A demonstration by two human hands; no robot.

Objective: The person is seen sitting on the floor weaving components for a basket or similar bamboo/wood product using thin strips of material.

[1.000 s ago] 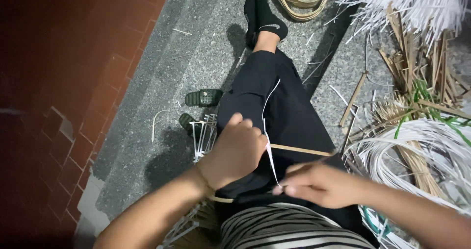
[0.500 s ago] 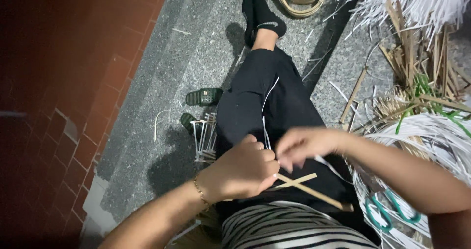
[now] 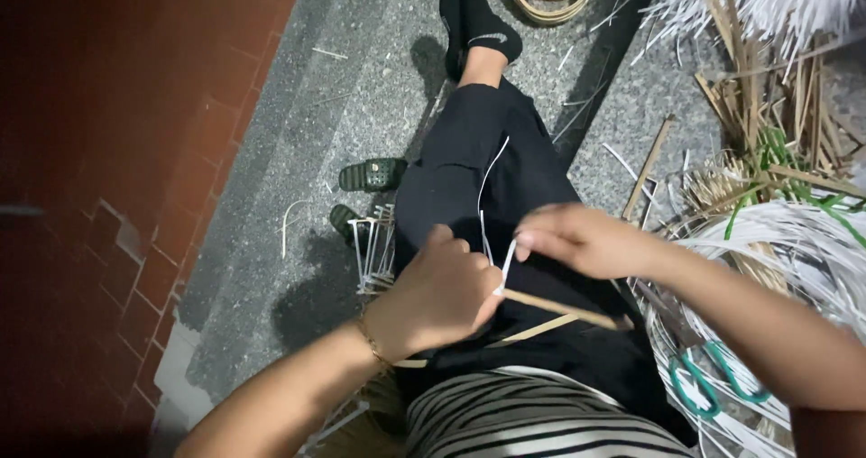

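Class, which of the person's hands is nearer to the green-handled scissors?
Right. The right hand is above the scissors on that side; the left hand is farther away, across the lap.

— Left hand, status?
— The left hand (image 3: pixel 439 297) is curled into a loose fist over the lap, knuckles up, thumb raised, with the forearm coming in from the lower left.
— And the right?
— The right hand (image 3: pixel 582 239) reaches in from the right, fingertips (image 3: pixel 526 242) pinched together, just beside the left hand's knuckles.
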